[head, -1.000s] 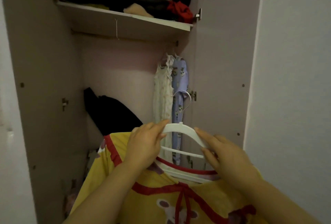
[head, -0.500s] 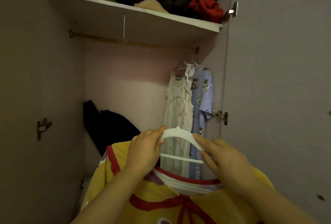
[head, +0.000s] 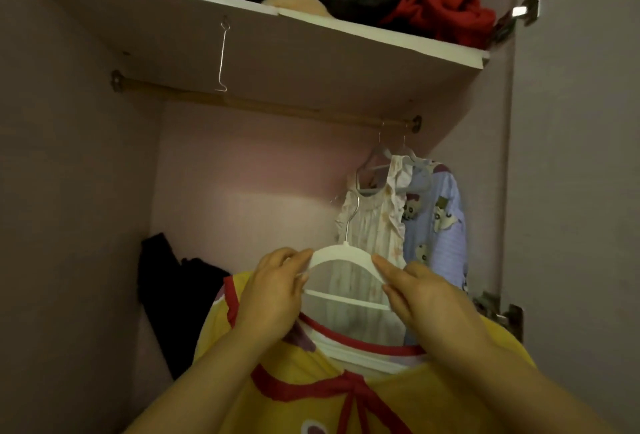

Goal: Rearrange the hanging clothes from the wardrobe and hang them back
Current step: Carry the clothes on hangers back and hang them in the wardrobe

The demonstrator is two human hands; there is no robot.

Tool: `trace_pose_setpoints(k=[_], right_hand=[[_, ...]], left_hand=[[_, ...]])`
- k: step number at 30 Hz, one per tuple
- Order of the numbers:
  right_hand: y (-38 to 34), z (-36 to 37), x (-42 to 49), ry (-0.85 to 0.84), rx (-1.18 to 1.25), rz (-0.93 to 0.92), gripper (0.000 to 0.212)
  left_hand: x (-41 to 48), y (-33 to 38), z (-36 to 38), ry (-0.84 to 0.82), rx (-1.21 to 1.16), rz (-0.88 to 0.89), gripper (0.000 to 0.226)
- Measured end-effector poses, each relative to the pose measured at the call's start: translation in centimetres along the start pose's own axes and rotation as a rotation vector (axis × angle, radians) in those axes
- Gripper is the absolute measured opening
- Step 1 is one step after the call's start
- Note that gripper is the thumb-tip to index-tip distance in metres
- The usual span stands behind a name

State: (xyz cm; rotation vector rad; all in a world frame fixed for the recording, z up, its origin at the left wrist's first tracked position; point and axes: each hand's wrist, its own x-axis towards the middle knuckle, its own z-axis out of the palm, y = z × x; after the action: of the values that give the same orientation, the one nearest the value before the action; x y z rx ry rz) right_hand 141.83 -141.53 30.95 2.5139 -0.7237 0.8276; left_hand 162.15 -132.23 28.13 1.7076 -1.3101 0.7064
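A white plastic hanger [head: 343,253] with a metal hook carries a yellow garment [head: 433,395] with red trim. My left hand [head: 273,291] grips the hanger's left shoulder and my right hand [head: 426,298] grips its right shoulder, in front of the open wardrobe. The hook points up, well below the wooden rail [head: 263,106]. At the rail's right end hang a cream dress [head: 374,225] and a light blue printed garment [head: 436,222], each on its own hanger.
A shelf [head: 346,29] above the rail holds piled clothes, dark ones and a red one [head: 446,14]. A thin metal hook [head: 223,55] dangles from the shelf's underside. Dark clothing [head: 173,291] lies heaped at lower left inside. The open door [head: 571,191] stands at right.
The view has tilted upward and closer to the wardrobe, so the rail and shelf show more fully. Both hands keep the same grip on the hanger, which has risen slightly toward the rail.
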Motion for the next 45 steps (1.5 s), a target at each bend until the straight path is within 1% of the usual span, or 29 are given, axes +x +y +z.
trace_pose_setpoints(k=[4,9,13,15,16,18,21,24,26,28,30,33,35,37,38,40,42,45], right_hand=[[2.8,1.0,5.5,0.006,-0.035,0.040,0.049],[5.4,1.3,12.7,0.078,-0.054,0.099,0.047],[6.8,1.7,18.8,0.156,-0.084,0.188,0.040],[7.7,1.9,22.0,0.180,-0.166,0.215,0.033],[8.2,2.0,23.6,0.179,-0.217,0.209,0.028],[9.0,2.0,26.3,0.198,-0.240,0.222,0.022],[10.1,1.7,29.7,0.239,-0.222,0.279,0.017],[10.4,1.5,32.6,0.256,-0.151,0.347,0.016],[10.4,1.5,34.5,0.225,-0.210,0.378,0.020],[10.3,1.9,36.1,0.196,-0.165,0.443,0.014],[10.2,3.1,37.0,0.173,-0.130,0.457,0.015],[10.1,6.3,36.8,0.146,-0.217,0.362,0.036],[10.2,7.8,36.5,0.131,-0.223,0.366,0.056],[10.4,8.2,36.4,0.130,-0.220,0.380,0.066],[10.4,8.3,36.2,0.140,-0.224,0.376,0.065],[10.3,8.6,35.4,0.188,-0.312,0.351,0.061],[9.9,9.1,33.8,0.245,-0.426,0.297,0.059],[8.8,10.4,30.7,0.267,-0.464,0.190,0.054]], left_hand=[[4.1,-2.1,3.8,0.014,-0.019,-0.038,0.045],[9.3,-4.9,8.7,-0.050,-0.032,-0.037,0.052],[13.4,-7.6,12.2,-0.068,-0.075,-0.026,0.054],[15.5,-8.9,13.7,-0.081,-0.098,0.002,0.055],[16.5,-9.6,14.3,-0.084,-0.108,0.011,0.055],[18.2,-10.9,15.3,-0.081,-0.110,0.041,0.057],[20.9,-12.5,16.3,-0.065,-0.090,0.089,0.059],[23.2,-13.6,16.9,-0.033,-0.113,0.103,0.059],[24.4,-14.1,17.2,-0.018,-0.132,0.112,0.059],[25.3,-14.7,17.5,-0.008,-0.134,0.122,0.058],[25.7,-15.6,17.9,0.004,-0.124,0.131,0.057],[25.7,-16.8,18.6,-0.002,-0.130,0.121,0.055],[25.3,-17.3,19.2,-0.024,-0.121,0.112,0.055],[25.0,-17.5,19.6,-0.046,-0.118,0.102,0.056],[24.8,-17.5,19.8,-0.052,-0.121,0.098,0.056],[24.4,-17.3,20.0,-0.067,-0.128,0.091,0.057],[23.8,-16.9,20.0,-0.085,-0.124,0.082,0.058],[22.6,-15.9,19.6,-0.114,-0.102,0.058,0.060]])
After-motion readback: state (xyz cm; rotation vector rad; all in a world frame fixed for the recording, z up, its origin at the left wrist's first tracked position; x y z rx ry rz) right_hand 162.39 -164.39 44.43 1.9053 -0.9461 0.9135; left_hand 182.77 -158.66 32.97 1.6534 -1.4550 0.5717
